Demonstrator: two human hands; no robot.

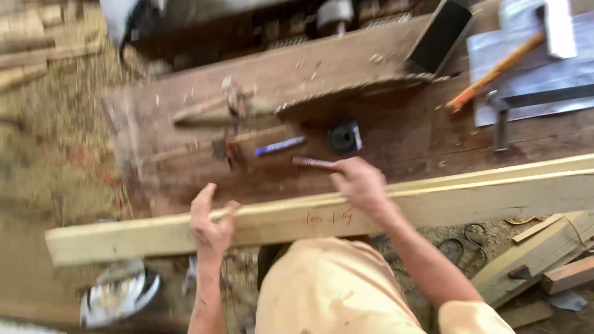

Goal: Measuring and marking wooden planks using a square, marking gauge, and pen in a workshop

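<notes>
1. The bench (396,133), a dark, worn wooden top strewn with chips, fills the middle of the view.
2. A long pale plank (433,207) lies across the bench's near edge, running from lower left up to the right edge, with pencil marks on its face just below the right hand.
3. A grey sheet (538,74) sits at the bench's far right corner, with an orange-handled hammer (495,71) lying across it.
4. The left hand (210,226) grips the plank near its left part, fingers over the top edge, thumb raised.
5. The right hand (359,182) rests on the plank's upper edge, well apart from the left, and pinches a reddish pencil (312,162) that points left over the bench.
6. A round saw (117,297) lies low on the ground at lower left, blurred.
7. A dark round tape (343,137) sits on the bench just beyond the right hand.
8. A blue pen (279,146) lies left of the tape, near the pencil's tip.
</notes>
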